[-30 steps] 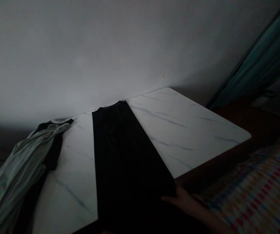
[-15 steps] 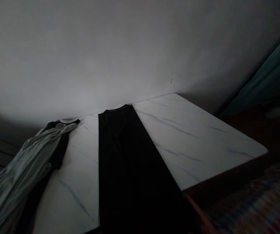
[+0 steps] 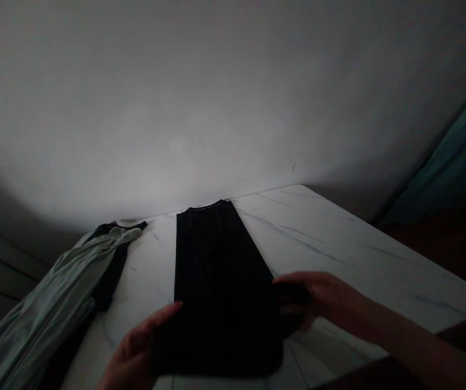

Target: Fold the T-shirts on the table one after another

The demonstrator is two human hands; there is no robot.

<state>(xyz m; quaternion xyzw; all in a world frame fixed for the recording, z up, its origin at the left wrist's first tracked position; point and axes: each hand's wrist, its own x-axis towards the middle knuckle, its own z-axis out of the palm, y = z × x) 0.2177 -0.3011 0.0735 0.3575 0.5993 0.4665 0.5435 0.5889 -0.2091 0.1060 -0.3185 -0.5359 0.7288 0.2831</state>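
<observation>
A long black garment [image 3: 220, 260] lies flat on the white marbled table [image 3: 297, 227], its narrow end by the wall. It is too dark to tell its exact kind. At the near end its fabric is lifted and folded back over itself. My left hand [image 3: 137, 341] is closed on the left edge of that raised part, thumb along the top. On the right, my right hand [image 3: 312, 298] is closed round a bunched bit of the same cloth, and the picture is slightly blurred there.
Left of the black garment lies a pile of clothes, a pale grey-green one [image 3: 70, 292] over a dark one [image 3: 113, 276]. A pale wall [image 3: 216, 108] stands along the table's far edge. Teal cloth [image 3: 444, 168] hangs at the far right.
Both my hands have come into full view, holding the near end of the black garment. That end has been brought up and away from me. The view has tilted up slightly.
</observation>
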